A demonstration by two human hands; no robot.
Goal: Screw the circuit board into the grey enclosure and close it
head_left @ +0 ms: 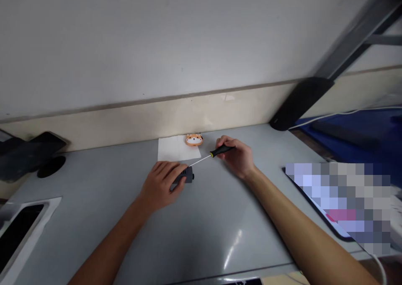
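Note:
My left hand (163, 181) is closed over a small dark grey box-shaped device (188, 174) lying on the grey table (188, 230). Slots show on the device's top, and a black knob sticks out at its right end. In my right hand (240, 156) is a screwdriver (222, 151) with a black handle and a yellow collar. Its thin shaft slants down to the left, and the tip reaches the device's top edge beside my left fingers. Whether the tip sits in a screw is too small to tell.
Behind the device lies white paper (171, 149) with an orange animal-face case (194, 139) at its edge. A lit tablet (317, 205), partly blurred out, is on the right. A black speaker-like object (298, 105) leans at the back right. A dark phone-like slab (21, 230) lies left.

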